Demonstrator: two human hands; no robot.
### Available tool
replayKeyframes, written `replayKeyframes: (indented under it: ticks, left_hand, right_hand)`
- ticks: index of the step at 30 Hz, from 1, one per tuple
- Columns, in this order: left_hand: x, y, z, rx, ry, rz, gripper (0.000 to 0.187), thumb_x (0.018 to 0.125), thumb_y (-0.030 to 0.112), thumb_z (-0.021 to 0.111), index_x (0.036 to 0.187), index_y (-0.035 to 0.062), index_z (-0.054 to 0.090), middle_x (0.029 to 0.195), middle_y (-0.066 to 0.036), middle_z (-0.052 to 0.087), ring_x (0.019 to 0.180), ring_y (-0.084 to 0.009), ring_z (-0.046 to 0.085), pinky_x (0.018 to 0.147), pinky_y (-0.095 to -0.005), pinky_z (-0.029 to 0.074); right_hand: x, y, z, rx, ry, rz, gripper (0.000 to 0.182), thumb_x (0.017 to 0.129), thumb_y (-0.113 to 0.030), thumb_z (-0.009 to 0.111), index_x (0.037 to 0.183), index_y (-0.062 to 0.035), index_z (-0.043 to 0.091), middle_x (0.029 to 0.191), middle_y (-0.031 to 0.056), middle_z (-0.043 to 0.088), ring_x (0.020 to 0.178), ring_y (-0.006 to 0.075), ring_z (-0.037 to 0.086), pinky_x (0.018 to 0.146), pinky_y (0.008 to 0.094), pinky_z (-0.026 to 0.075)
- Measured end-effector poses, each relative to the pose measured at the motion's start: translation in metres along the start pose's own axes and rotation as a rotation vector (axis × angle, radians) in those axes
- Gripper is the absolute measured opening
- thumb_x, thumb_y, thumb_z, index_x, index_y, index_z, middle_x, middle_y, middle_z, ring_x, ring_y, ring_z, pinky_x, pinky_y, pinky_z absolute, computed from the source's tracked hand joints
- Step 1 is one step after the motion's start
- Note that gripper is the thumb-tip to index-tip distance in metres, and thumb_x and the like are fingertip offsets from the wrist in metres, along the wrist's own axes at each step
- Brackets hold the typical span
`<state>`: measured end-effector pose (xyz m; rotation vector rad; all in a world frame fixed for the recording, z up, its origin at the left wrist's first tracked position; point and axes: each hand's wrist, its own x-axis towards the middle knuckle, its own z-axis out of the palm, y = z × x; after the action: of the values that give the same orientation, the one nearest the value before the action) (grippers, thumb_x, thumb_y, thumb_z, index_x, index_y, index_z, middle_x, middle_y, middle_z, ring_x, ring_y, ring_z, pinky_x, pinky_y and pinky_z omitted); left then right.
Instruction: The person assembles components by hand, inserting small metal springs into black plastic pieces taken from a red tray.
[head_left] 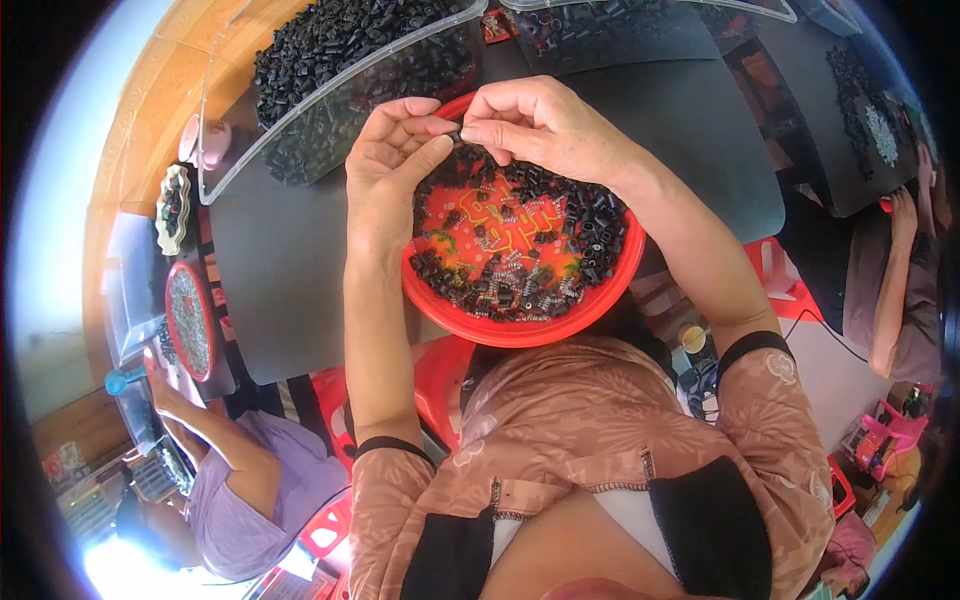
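Where hands (393, 160) (545, 122) pinch, dark piece (456, 137) mostly hidden

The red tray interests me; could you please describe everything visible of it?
The round red tray looks plastic, with a raised rim and yellow and green designs on its floor. It lies face up at the near edge of the dark table, close to the person's torso, holding scattered black pieces and small silvery springs. The left hand and right hand hide parts of its far side.
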<state>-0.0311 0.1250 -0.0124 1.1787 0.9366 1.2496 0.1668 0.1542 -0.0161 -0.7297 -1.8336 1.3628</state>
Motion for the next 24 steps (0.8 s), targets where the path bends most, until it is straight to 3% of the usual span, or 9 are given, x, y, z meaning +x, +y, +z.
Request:
replayKeyframes:
  ticks: [12,18,21,24]
  left_hand:
    - [0.001,-0.002,-0.005,-0.036,0.001,-0.041,0.029,0.081,-0.008,0.066,0.108,-0.0010,0.058,0.097,-0.010,0.066,0.092,-0.0136,0.063,0.085,-0.0253,0.050]
    - [0.001,-0.004,0.003,0.057,0.064,0.036,0.026,0.083,-0.005,0.067,0.107,-0.0009,0.059,0.096,-0.009,0.066,0.088,-0.0131,0.063,0.083,-0.0247,0.050]
    - [0.000,-0.001,0.006,0.107,0.069,0.003,0.021,0.085,-0.002,0.066,0.106,-0.0011,0.060,0.095,-0.008,0.066,0.084,-0.0124,0.062,0.079,-0.0240,0.049]
    - [0.001,-0.003,0.000,0.087,-0.009,-0.090,0.016,0.088,0.001,0.064,0.104,-0.0010,0.061,0.093,-0.008,0.066,0.080,-0.0115,0.061,0.075,-0.0233,0.048]
  right_hand:
    - [0.001,0.007,-0.001,-0.165,-0.033,-0.026,0.018,0.094,-0.017,0.060,0.087,-0.0015,0.062,0.066,-0.0013,0.056,0.062,0.0052,0.052,0.056,0.0235,0.041]
    - [0.002,0.009,0.003,-0.161,0.026,-0.069,0.018,0.094,-0.017,0.061,0.086,-0.0008,0.061,0.069,-0.0007,0.057,0.064,0.0064,0.054,0.059,0.0243,0.044]
    - [0.002,0.009,0.004,-0.141,0.058,-0.115,0.018,0.092,-0.017,0.062,0.088,0.0001,0.065,0.066,0.0062,0.062,0.061,0.0101,0.060,0.056,0.0281,0.046]
    - [0.002,0.011,0.004,-0.119,0.068,-0.117,0.017,0.092,-0.017,0.061,0.088,0.0000,0.065,0.065,0.0060,0.062,0.061,0.0099,0.058,0.057,0.0281,0.046]
